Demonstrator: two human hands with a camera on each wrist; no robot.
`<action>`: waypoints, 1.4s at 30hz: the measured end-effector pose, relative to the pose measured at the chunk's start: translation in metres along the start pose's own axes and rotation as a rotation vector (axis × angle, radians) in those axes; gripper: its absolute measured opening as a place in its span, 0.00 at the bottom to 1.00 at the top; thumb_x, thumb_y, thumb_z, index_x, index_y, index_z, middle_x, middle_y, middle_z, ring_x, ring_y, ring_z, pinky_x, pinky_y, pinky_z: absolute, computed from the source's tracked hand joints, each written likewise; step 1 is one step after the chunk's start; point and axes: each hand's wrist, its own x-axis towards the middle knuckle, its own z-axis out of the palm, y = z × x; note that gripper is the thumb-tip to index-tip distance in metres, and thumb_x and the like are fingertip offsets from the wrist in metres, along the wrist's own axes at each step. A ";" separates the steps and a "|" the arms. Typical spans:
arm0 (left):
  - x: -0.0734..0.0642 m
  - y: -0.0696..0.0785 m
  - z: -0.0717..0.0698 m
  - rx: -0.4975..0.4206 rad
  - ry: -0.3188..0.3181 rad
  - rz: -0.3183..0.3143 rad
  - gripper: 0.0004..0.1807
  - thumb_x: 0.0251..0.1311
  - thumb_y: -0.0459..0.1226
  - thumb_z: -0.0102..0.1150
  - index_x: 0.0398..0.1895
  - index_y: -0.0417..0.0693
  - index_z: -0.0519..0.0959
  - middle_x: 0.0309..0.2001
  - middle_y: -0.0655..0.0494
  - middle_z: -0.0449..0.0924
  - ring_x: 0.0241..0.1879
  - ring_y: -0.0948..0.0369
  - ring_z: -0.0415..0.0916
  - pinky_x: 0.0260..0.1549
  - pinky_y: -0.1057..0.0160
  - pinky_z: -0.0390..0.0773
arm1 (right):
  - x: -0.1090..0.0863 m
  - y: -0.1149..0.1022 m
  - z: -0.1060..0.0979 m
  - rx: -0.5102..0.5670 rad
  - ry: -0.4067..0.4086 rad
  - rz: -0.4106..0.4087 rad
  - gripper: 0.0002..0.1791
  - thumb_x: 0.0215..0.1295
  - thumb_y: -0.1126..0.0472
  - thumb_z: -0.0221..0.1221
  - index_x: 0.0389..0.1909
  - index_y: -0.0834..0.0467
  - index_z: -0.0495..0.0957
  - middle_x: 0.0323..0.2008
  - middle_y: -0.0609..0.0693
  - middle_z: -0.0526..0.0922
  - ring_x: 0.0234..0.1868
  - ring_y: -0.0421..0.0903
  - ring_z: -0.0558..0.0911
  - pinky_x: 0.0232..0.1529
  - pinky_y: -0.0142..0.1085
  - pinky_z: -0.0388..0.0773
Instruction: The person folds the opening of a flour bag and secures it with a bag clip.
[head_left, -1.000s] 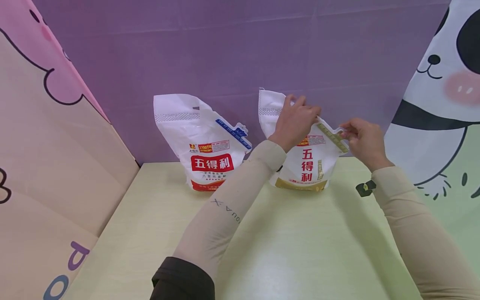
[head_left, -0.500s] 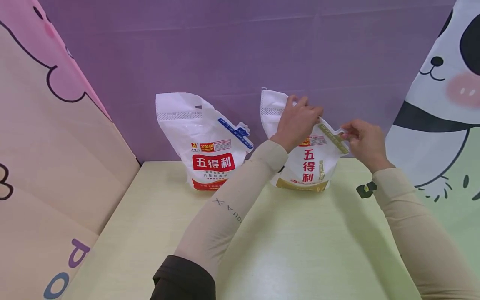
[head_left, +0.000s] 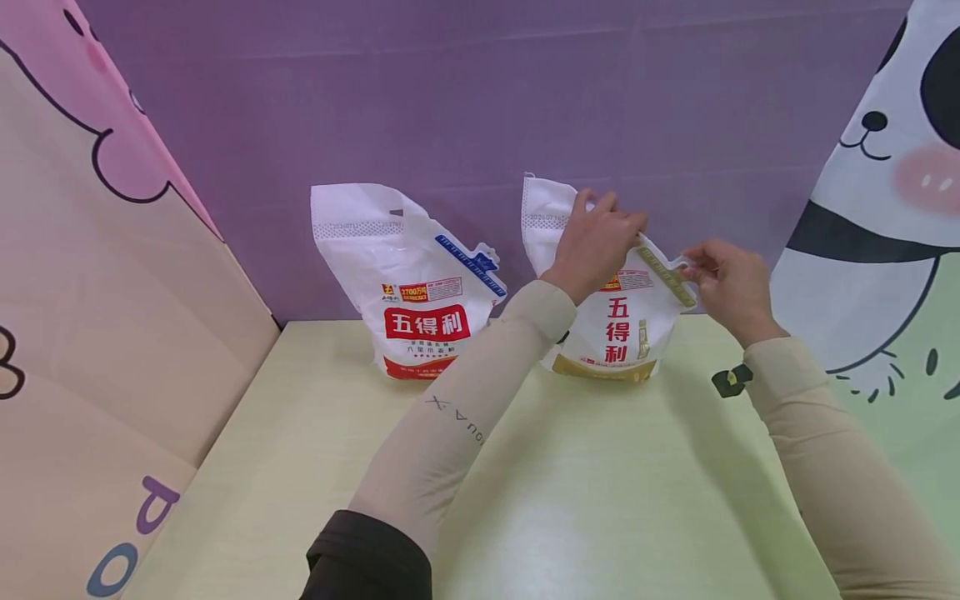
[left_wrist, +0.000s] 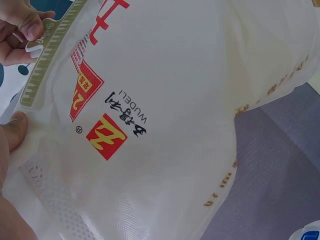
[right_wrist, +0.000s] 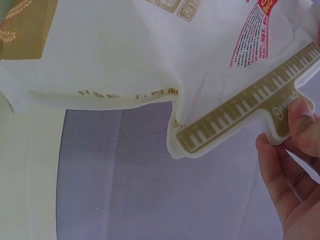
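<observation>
A white flour bag [head_left: 617, 329] with red lettering and a gold band stands on the table, its top leaning left. My left hand [head_left: 597, 250] grips its folded upper part; the left wrist view shows the thumb [left_wrist: 16, 131] on the plastic near the clip. Along the bag's slanted right edge sits a gold bag clip [head_left: 667, 275] with a piano-key pattern. My right hand [head_left: 731, 283] pinches the clip's tab between thumb and fingers, seen closely in the right wrist view, where the clip [right_wrist: 245, 110] lies across the bag's edge.
To the left stands a second white flour bag [head_left: 426, 323] with red labels and a blue clip [head_left: 471, 265] on its slanted edge. The pale table [head_left: 570, 483] meets a purple backdrop [head_left: 450, 100]. Cartoon-printed panels rise at the left and right.
The head view has shifted very slightly. Both hands keep their places on the bag and the clip.
</observation>
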 end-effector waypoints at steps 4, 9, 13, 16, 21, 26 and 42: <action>-0.001 0.000 -0.001 0.006 -0.011 -0.002 0.14 0.77 0.49 0.50 0.60 0.73 0.78 0.59 0.75 0.83 0.59 0.65 0.71 0.73 0.52 0.55 | 0.000 -0.001 0.000 0.007 -0.014 0.000 0.09 0.63 0.76 0.62 0.42 0.66 0.84 0.39 0.66 0.89 0.36 0.63 0.87 0.32 0.13 0.61; -0.002 0.000 0.000 0.013 -0.013 -0.001 0.14 0.77 0.50 0.49 0.61 0.73 0.78 0.59 0.75 0.83 0.59 0.64 0.71 0.73 0.52 0.55 | -0.002 -0.002 -0.001 0.003 -0.028 -0.007 0.09 0.63 0.75 0.63 0.43 0.66 0.83 0.38 0.66 0.88 0.36 0.62 0.87 0.32 0.16 0.63; -0.003 0.000 -0.001 0.014 -0.013 -0.002 0.15 0.77 0.50 0.49 0.61 0.72 0.77 0.59 0.75 0.83 0.60 0.64 0.71 0.73 0.52 0.55 | -0.003 -0.002 -0.001 0.001 -0.035 -0.016 0.09 0.63 0.75 0.63 0.44 0.67 0.83 0.38 0.66 0.88 0.35 0.62 0.86 0.32 0.17 0.63; -0.003 0.001 -0.001 0.013 -0.007 -0.004 0.15 0.77 0.50 0.49 0.62 0.73 0.77 0.59 0.75 0.83 0.60 0.65 0.71 0.73 0.52 0.55 | -0.004 -0.001 -0.001 -0.004 -0.036 -0.021 0.10 0.63 0.74 0.64 0.45 0.67 0.83 0.39 0.66 0.88 0.35 0.62 0.87 0.33 0.19 0.65; -0.003 0.002 0.000 0.020 -0.004 -0.006 0.15 0.77 0.50 0.49 0.62 0.73 0.77 0.60 0.74 0.83 0.61 0.65 0.71 0.73 0.52 0.54 | -0.007 -0.001 -0.001 -0.006 -0.030 -0.032 0.11 0.64 0.73 0.64 0.47 0.67 0.82 0.39 0.67 0.88 0.36 0.63 0.86 0.35 0.32 0.72; -0.006 0.004 0.002 0.023 0.017 0.004 0.16 0.77 0.50 0.49 0.63 0.70 0.76 0.60 0.73 0.82 0.61 0.63 0.71 0.73 0.52 0.55 | -0.011 -0.001 0.001 0.006 -0.023 -0.013 0.13 0.66 0.72 0.64 0.51 0.67 0.82 0.42 0.67 0.86 0.39 0.61 0.84 0.38 0.30 0.70; -0.024 0.013 0.005 -0.085 0.309 0.047 0.17 0.75 0.37 0.49 0.55 0.67 0.83 0.58 0.69 0.84 0.63 0.63 0.74 0.73 0.54 0.59 | -0.028 -0.006 0.012 0.113 0.194 0.058 0.16 0.67 0.69 0.62 0.54 0.66 0.83 0.47 0.67 0.80 0.47 0.62 0.81 0.45 0.18 0.65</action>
